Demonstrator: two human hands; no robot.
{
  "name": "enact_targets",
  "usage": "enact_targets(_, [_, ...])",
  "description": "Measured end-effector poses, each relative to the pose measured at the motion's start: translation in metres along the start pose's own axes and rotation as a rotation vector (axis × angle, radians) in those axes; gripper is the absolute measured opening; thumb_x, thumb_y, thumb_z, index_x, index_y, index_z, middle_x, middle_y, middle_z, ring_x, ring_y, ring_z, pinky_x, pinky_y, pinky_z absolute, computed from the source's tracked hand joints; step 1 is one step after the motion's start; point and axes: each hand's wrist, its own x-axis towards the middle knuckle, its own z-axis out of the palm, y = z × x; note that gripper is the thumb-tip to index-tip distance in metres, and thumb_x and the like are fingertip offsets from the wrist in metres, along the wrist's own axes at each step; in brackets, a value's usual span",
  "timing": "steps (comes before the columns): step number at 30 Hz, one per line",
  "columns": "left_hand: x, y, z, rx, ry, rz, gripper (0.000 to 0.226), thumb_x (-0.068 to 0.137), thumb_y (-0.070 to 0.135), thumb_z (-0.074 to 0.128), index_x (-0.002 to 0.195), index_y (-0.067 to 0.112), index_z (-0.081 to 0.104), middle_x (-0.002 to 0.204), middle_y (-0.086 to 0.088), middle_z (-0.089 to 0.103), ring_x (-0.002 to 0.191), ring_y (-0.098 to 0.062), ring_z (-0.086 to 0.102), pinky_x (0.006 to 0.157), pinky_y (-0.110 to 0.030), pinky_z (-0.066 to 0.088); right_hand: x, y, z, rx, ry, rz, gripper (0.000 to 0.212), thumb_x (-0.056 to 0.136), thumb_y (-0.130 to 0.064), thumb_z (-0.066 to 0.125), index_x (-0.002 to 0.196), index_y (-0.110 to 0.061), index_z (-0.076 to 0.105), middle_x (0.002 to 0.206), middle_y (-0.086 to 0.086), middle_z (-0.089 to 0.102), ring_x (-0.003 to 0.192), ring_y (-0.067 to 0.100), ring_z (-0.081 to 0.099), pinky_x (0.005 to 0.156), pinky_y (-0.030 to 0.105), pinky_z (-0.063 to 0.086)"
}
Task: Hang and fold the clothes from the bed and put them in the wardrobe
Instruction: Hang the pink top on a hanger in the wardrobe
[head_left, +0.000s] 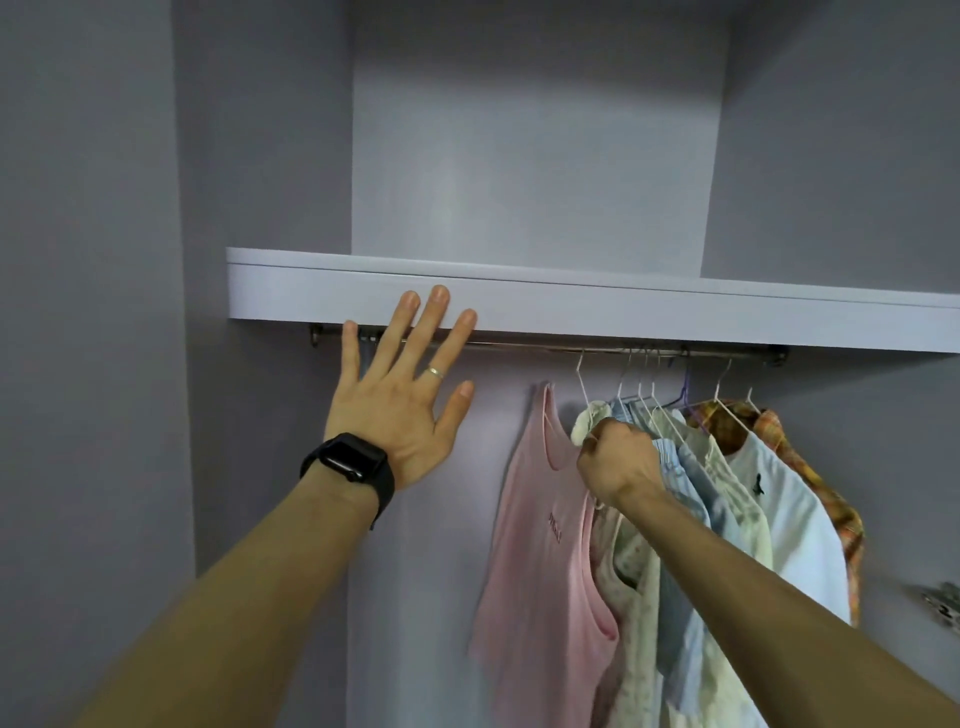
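Left hand, fingers spread wide, is hovering before the rail at centre left; right hand is gripping the hung clothes at centre right. I am reading the rail as running left to right, clothes nearer my right.

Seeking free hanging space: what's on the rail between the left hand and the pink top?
Nothing; head view shows the rail bare from left hand to pink top.

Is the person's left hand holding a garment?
No: the left hand is spread open with straight fingers by the shelf edge, holding nothing, while the right hand grips the hanging clothes.
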Motion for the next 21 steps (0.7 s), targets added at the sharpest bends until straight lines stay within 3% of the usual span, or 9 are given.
enact_targets(7, [0.003,0.002,-0.002,-0.033,-0.019,-0.013,0.068,0.099,0.055,0.018,0.156,0.039,-0.014,0.163,0.011,-0.026,0.151,-0.015,-0.022,0.119,-0.059,-0.010,0.007,0.013,0.024,-0.070,-0.148,0.133,0.027,0.093,-0.018,0.054,0.113,-0.003,0.066,0.114,0.019,0.069,0.108,0.037,0.065,0.088,0.036,0.052])
enact_targets(11, [0.000,0.000,-0.006,-0.019,-0.065,-0.020,0.071,0.098,0.052,0.024,0.157,0.036,-0.012,0.164,0.008,-0.023,0.152,-0.017,-0.020,0.120,-0.061,-0.005,-0.010,0.021,0.014,-0.063,-0.255,0.140,0.040,0.096,-0.040,0.055,0.121,-0.010,0.060,0.122,0.016,0.063,0.114,0.036,0.061,0.094,0.039,0.050])
enact_targets(14, [0.000,0.006,-0.020,-0.039,-0.164,-0.053,0.080,0.095,0.048,0.033,0.156,0.035,-0.016,0.163,0.007,-0.026,0.151,-0.017,-0.021,0.119,-0.063,-0.004,-0.029,0.020,-0.014,-0.096,-0.367,0.122,0.046,0.096,-0.044,0.055,0.126,-0.010,0.055,0.127,0.014,0.061,0.118,0.035,0.060,0.094,0.039,0.050])
enact_targets(21, [0.011,0.032,-0.067,-0.072,-0.537,-0.232,0.099,0.091,0.036,0.048,0.149,0.037,-0.032,0.155,0.007,-0.043,0.148,-0.021,-0.030,0.114,-0.065,-0.014,-0.089,0.011,-0.124,0.080,-0.412,0.064,0.037,0.095,-0.036,0.059,0.126,-0.018,0.054,0.118,0.007,0.065,0.110,0.033,0.062,0.092,0.043,0.053])
